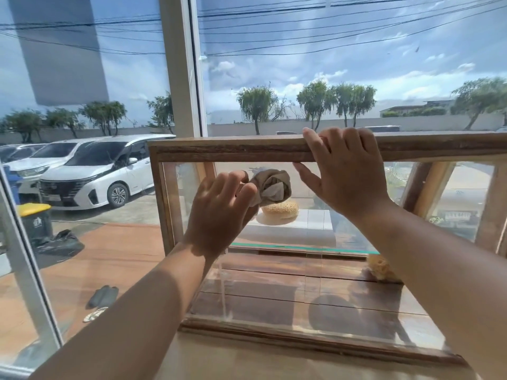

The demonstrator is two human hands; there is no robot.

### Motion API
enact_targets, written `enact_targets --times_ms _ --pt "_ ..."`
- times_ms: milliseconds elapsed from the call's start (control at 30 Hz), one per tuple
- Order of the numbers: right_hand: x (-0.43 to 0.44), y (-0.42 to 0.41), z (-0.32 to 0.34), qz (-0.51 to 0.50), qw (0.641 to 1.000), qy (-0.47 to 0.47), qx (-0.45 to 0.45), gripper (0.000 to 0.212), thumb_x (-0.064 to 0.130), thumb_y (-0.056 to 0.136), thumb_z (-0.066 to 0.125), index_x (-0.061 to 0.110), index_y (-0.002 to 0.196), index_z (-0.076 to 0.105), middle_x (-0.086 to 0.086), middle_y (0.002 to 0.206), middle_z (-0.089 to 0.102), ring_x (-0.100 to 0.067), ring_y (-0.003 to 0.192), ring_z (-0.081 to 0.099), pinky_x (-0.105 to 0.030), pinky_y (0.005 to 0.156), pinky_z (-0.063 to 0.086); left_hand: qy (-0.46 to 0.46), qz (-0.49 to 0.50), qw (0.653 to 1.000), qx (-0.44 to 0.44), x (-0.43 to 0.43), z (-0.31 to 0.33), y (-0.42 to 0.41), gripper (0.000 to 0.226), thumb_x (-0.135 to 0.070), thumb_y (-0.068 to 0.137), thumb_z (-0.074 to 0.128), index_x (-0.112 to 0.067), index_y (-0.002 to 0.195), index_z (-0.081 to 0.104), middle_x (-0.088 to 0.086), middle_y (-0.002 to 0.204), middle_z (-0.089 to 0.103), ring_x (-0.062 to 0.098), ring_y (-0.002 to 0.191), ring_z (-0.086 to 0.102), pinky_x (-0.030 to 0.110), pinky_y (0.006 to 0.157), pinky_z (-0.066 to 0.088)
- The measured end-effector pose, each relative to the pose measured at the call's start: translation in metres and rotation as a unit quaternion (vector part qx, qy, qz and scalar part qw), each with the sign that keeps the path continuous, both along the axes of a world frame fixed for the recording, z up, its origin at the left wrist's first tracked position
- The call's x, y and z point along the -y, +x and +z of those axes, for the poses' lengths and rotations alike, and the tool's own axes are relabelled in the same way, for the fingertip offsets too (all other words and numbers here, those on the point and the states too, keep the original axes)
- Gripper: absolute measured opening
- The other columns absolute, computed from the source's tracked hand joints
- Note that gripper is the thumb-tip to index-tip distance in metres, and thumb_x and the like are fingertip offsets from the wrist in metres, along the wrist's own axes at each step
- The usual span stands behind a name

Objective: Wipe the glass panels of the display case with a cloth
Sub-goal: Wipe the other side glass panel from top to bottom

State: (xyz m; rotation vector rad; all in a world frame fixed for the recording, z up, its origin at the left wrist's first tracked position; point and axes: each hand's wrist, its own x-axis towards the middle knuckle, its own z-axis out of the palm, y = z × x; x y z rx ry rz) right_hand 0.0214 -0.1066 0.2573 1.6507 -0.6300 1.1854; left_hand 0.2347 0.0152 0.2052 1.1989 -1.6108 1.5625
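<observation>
Left hand [219,207] pinches a bunched tan cloth [274,187] between fingers and thumb, cloth pressed up near the top of the display case [274,148], just under its upper wooden rail. Can't tell for certain whether the cloth touches the glass. Right hand [343,171] grips that top rail: fingers curled over the upper edge, thumb underneath, palm against the front. Case is wood-framed with clear panels and sits on a pale counter [247,363] right beside a big window [82,78]. Inside: a sesame bun [281,209] on a white stand [296,229], just below the cloth in view; another pastry [380,267] lower right, partly hidden behind the right forearm. Outside the window, a white van [96,174] is parked.
</observation>
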Motion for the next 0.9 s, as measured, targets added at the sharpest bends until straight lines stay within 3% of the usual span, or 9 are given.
enact_targets --times_ms 67,200,367,900 --pt "0.000 0.001 0.000 -0.002 1.000 0.002 0.001 0.052 0.052 0.104 0.038 0.011 0.134 0.049 -0.013 0.101 0.057 -0.034 0.088 0.052 -0.046 0.083 0.036 -0.033 0.020 0.999 -0.004 -0.001 -0.001 0.003 0.024 -0.018 0.090 0.063 -0.008 0.099 0.043 0.015 0.112 0.050 0.031 0.088 0.047 0.042 0.070 0.042" --pt "0.000 0.001 0.001 -0.002 1.000 0.004 0.002 0.052 0.052 0.104 0.037 0.010 0.134 0.049 -0.014 0.101 0.056 -0.034 0.088 0.052 -0.046 0.082 0.035 -0.022 0.004 0.999 -0.036 0.006 -0.010 -0.014 0.030 -0.008 0.091 0.060 -0.007 0.116 0.043 0.021 0.113 0.057 0.034 0.089 0.053 0.042 0.072 0.048" --pt "0.000 0.001 0.001 -0.009 1.000 -0.003 0.002 0.054 0.053 0.105 0.036 0.009 0.134 0.050 -0.014 0.100 0.056 -0.034 0.087 0.051 -0.046 0.083 0.034 -0.011 -0.010 0.999 -0.034 0.013 -0.012 -0.034 0.031 -0.032 0.099 0.059 -0.010 0.117 0.048 0.021 0.115 0.062 0.031 0.088 0.055 0.040 0.074 0.048" --pt "0.003 -0.007 0.001 0.026 0.999 0.003 -0.028 0.055 0.045 0.103 0.041 0.007 0.144 0.047 -0.013 0.111 0.059 -0.035 0.092 0.053 -0.046 0.085 0.038 -0.001 -0.028 0.999 -0.015 0.021 -0.001 -0.044 0.026 -0.025 0.100 0.055 -0.013 0.123 0.049 0.014 0.115 0.064 0.029 0.084 0.056 0.039 0.073 0.052"
